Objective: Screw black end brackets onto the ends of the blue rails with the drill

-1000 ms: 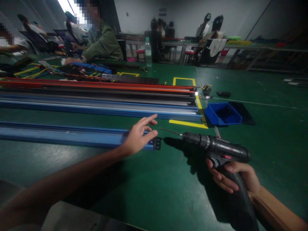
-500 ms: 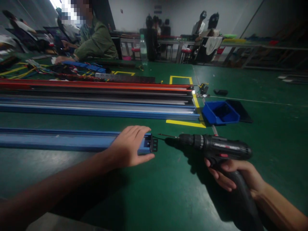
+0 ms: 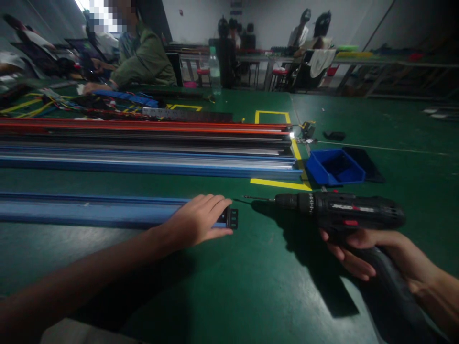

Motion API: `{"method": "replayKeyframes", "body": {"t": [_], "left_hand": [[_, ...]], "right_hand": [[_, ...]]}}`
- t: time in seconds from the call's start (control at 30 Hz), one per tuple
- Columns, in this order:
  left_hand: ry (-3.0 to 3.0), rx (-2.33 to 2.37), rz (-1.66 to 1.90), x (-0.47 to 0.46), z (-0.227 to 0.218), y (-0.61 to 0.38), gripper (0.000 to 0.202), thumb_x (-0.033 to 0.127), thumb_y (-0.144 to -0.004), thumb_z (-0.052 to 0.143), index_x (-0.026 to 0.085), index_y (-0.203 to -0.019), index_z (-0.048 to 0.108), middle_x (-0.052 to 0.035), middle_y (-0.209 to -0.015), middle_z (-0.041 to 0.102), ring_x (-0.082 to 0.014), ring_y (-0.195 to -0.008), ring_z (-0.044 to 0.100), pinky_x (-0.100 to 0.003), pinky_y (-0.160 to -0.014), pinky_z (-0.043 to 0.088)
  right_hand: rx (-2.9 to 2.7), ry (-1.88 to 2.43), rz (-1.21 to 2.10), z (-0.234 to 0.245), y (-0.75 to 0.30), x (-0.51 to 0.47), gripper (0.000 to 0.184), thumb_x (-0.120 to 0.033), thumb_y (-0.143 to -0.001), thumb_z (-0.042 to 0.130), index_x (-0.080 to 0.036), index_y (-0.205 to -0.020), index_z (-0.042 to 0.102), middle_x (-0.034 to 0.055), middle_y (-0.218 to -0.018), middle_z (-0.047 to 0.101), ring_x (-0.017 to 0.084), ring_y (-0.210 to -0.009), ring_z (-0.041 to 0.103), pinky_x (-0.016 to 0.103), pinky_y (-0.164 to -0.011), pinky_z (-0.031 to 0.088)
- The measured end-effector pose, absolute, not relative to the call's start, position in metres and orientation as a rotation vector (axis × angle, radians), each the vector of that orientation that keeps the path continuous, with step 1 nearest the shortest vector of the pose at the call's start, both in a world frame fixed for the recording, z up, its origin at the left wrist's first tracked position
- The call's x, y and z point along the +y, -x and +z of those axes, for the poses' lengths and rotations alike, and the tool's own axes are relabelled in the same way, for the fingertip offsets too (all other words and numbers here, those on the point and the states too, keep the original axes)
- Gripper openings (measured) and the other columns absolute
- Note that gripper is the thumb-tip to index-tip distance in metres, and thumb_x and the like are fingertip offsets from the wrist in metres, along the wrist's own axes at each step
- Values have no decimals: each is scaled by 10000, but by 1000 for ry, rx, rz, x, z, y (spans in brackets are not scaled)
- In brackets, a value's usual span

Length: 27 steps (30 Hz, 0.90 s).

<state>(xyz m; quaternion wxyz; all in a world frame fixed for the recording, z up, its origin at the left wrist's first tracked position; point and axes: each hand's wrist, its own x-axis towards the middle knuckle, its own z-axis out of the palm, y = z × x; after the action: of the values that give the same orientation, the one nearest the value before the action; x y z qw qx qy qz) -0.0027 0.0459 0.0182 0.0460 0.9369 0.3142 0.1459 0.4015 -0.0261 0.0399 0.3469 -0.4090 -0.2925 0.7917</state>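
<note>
The left hand (image 3: 199,217) is clasped over the right end of a blue rail (image 3: 107,210), its fingers together across the top and its thumb stretched along the near side. That rail lies on the green table (image 3: 229,282), roughly in line with the far edge, and runs out of my sight to the left. At its end, just past the fingertips, a black slotted bracket (image 3: 234,219) sticks out. The right hand (image 3: 353,258) is wrapped around the grip of a black drill (image 3: 358,210), holding it up off the table. The bit (image 3: 258,198) points left toward the bracket, near it but not touching, and a shadow (image 3: 322,267) falls on the table below.

Between the held rail and the far edge, more rails lie side by side: blue ones (image 3: 179,165) closest, then dark ones (image 3: 179,139), then an orange one (image 3: 179,126). Yellow tape (image 3: 279,184) marks the table around their right ends. Just right of it stands a blue bin (image 3: 319,167), partly hiding a black plate (image 3: 371,167). Farther left, toward the far edge, I see tangled wires (image 3: 60,102) and a blue strip (image 3: 129,98). A bottle (image 3: 215,71) stands upright by the far edge. Left of it, 1 person in green sleeves (image 3: 147,67) is at the table's far side, and more people (image 3: 322,33) sit deeper in the room.
</note>
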Motion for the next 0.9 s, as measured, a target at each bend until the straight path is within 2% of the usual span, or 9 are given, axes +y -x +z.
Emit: {"method": "replayKeyframes", "body": {"t": [0.17,0.43,0.67,0.9], "left_hand": [[-2820,1012,377,36,24,1,586,511,-931,693,107,-1345,604,-173,-1269,715,-311,-1127,694,-434,-932,562],[-2599,1121,399,33,27,-1,632,551,-874,735,133,-1319,574,-146,-1240,703,-296,-1094,677,-459,-957,533],[-2555,1156,431,32,26,-3,565,552,-884,724,174,-1281,588,-122,-1232,705,-288,-1105,669,-451,-965,512],[-2558,1182,393,32,26,-3,576,544,-890,721,162,-1298,581,-121,-1246,699,-285,-1129,661,-464,-990,515]], "right_hand": [[-791,1105,2049,45,-406,-18,292,-214,-820,665,-82,-1058,772,129,-775,729,79,-424,541,206,-447,478],[-738,1032,2195,23,-401,-17,269,-226,-817,694,-83,-1025,787,130,-757,733,64,-392,511,186,-421,476],[-730,1007,2199,17,-399,-18,267,-205,-823,672,-77,-1020,799,122,-747,738,58,-399,527,169,-435,501],[-709,952,2289,23,-394,-12,266,-217,-783,740,-99,-1008,819,112,-753,741,68,-405,561,183,-448,551]]}}
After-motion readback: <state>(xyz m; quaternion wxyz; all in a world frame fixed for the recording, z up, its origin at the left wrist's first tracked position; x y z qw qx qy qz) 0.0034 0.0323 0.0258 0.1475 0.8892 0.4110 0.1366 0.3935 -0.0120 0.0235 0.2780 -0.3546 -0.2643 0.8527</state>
